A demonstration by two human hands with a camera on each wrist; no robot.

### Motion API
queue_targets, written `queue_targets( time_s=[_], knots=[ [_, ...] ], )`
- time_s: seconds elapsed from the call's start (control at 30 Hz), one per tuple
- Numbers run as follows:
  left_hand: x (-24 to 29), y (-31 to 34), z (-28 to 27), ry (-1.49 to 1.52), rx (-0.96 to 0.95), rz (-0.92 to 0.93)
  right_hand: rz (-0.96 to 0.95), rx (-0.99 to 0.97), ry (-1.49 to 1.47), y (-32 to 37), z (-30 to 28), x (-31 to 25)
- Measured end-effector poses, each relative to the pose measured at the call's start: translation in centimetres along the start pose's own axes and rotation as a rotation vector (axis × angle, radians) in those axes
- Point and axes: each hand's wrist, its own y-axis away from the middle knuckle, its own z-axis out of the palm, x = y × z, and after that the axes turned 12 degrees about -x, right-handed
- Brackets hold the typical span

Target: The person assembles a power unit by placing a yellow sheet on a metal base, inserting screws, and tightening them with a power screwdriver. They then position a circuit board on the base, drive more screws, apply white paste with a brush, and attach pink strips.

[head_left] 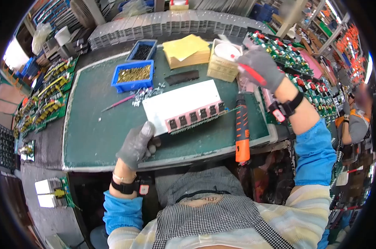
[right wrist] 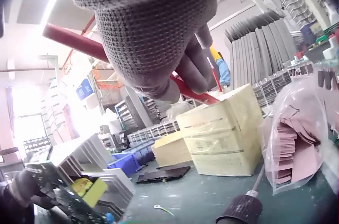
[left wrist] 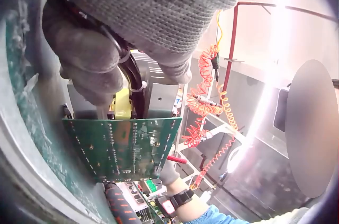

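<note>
My gloved left hand (head_left: 137,143) grips the near left corner of a circuit board assembly, its thumb on the white plate (head_left: 181,99). A row of black components (head_left: 196,115) lines the plate's near edge on a pink strip. The left wrist view shows the assembly's green circuit board (left wrist: 127,147) below the curled fingers. My gloved right hand (head_left: 262,68) holds a red-handled stick (head_left: 253,74) above a yellowish box (head_left: 222,68) with a round white tub (head_left: 228,50) in its top. In the right wrist view the stick (right wrist: 74,41) slants down to the box's top; its tip is hidden.
An orange and black power screwdriver (head_left: 242,133) lies right of the assembly. Behind are blue bins of brass screws (head_left: 133,74) and black parts (head_left: 141,50), and a yellow paper stack (head_left: 187,52). A purple-handled tool (head_left: 117,103) lies left. Circuit boards (head_left: 51,97) line both sides.
</note>
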Motion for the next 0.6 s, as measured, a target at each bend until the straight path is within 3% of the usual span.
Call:
queue_targets(
  time_s=[0.1,0.13,0.17,0.27,0.37,0.5,0.6],
  knots=[
    [-0.3,-0.2,0.0,-0.032,0.003,-0.024,-0.045,0.254,0.051,1.5,-3.7,-1.9],
    [-0.5,-0.3,0.0,-0.032,0.002,-0.027,-0.077,0.28,-0.097,2.2,-5.4,-2.5],
    [-0.7,-0.4,-0.1,-0.033,0.0,-0.028,0.005,0.392,-0.339,2.5,-8.0,-5.1],
    [-0.9,-0.5,0.0,-0.052,0.008,-0.025,0.154,0.461,-0.962,4.0,-10.9,-8.4],
    [-0.7,-0.5,0.2,-0.038,0.03,-0.043,0.111,0.561,-1.114,3.6,-12.7,-11.5],
    [0.1,-0.1,0.9,-0.021,0.067,-0.047,0.067,0.29,-1.336,1.8,-14.2,-13.8],
    [0.0,-0.1,1.1,-0.017,0.084,-0.026,-0.013,0.317,-1.275,0.0,-13.7,-14.5]
  ],
)
